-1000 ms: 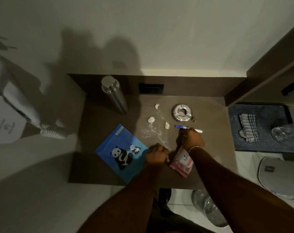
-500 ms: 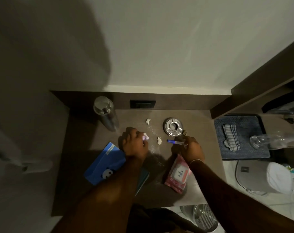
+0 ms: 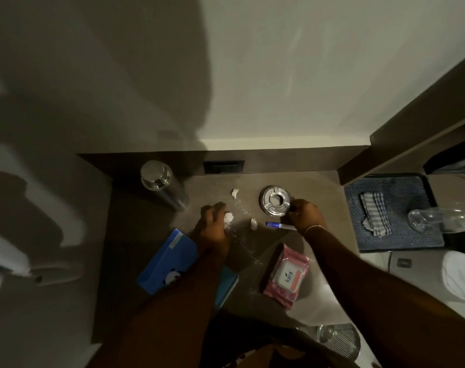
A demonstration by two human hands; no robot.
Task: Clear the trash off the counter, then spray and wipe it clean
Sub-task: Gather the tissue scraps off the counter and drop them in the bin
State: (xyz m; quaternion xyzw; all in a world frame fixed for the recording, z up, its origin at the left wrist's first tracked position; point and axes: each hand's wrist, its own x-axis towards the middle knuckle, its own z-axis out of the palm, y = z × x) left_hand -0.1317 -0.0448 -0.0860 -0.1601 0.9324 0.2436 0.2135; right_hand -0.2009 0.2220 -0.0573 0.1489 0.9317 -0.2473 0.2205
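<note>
Left hand [image 3: 212,224] grips white scrap [image 3: 228,217]; right hand [image 3: 304,215] beside ashtray [image 3: 275,201]

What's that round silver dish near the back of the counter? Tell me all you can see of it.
It looks like a metal ashtray: round, shiny and silvery, with a raised centre ring and notched grooves across its rim. It sits flat on the brown counter toward the back, right of the scattered white crumpled scraps. The right hand is at its right edge, apparently touching it. Whether it holds anything is unclear.
</note>
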